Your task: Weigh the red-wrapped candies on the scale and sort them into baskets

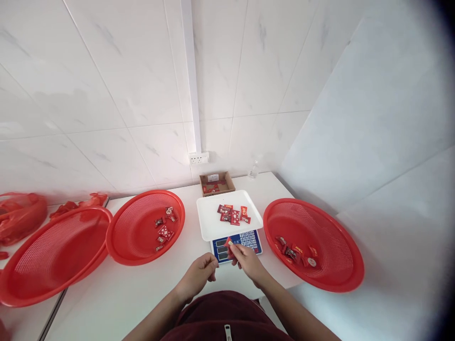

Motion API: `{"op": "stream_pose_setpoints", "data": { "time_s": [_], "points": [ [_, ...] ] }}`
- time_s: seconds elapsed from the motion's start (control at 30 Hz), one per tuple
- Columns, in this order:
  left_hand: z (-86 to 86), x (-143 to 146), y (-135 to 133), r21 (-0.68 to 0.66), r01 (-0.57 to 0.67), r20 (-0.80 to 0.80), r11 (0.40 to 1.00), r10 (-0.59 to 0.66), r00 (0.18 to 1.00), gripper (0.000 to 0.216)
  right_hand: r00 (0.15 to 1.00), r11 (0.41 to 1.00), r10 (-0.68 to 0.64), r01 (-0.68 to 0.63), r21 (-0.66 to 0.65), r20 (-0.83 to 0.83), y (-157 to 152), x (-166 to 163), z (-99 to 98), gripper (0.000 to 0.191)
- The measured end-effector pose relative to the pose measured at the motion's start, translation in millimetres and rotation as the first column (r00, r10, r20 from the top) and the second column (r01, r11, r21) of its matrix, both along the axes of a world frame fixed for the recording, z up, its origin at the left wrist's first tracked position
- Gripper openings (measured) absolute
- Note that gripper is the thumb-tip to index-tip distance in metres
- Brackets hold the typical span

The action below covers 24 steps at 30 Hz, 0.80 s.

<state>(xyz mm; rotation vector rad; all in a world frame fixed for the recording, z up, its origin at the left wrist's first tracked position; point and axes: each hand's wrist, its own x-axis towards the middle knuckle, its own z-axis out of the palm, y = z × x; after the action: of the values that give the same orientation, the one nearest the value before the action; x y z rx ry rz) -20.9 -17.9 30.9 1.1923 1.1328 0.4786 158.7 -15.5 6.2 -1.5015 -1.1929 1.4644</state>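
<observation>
My right hand (248, 263) pinches a red wrapped candy (228, 242) in front of the blue keypad of a weighing scale (250, 239). Beside it on the left, my left hand (199, 274) is curled closed; whatever lies inside its fingers, if anything, is hidden. Several candies (234, 217) in red and dark wrappers lie on the scale's white tray (208, 222), just beyond both hands.
A red basket (341, 265) with several candies stands to the right. Another red basket (124, 222) on the left holds a few more, with a further basket (28, 255) beside it. Behind the scale are a cardboard box (230, 182) and a clear bottle (253, 170).
</observation>
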Motion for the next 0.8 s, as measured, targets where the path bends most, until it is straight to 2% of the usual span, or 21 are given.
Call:
{"op": "stream_pose_setpoints", "data": {
  "time_s": [0.3, 0.5, 0.63, 0.8],
  "points": [
    [-0.7, -7.2, -6.6, -0.003, 0.074, -0.005, 0.997, -0.074, 0.997, 0.035, 0.997, 0.998, -0.066, 0.066, 0.001, -0.042, 9.8, 10.0, 12.0, 0.048],
    [-3.1, -17.5, -9.7, -0.021, 0.062, -0.028, 0.998, -0.063, 0.998, 0.035, 0.976, 0.98, -0.194, 0.188, -0.064, -0.1, 4.4, 20.3, 5.3, 0.045],
    [-6.1, -22.4, -11.7, -0.048, 0.065, -0.043, 0.997, -0.067, 0.997, 0.034, 0.945, 0.952, -0.298, 0.282, -0.12, -0.136, -1.8, 34.1, -4.0, 0.041],
    [-11.5, -19.2, -11.0, -0.079, 0.104, -0.056, 0.991, -0.108, 0.993, 0.036, 0.858, 0.879, -0.469, 0.431, -0.203, -0.21, -8.5, 52.1, -9.6, 0.035]
  ]
}}
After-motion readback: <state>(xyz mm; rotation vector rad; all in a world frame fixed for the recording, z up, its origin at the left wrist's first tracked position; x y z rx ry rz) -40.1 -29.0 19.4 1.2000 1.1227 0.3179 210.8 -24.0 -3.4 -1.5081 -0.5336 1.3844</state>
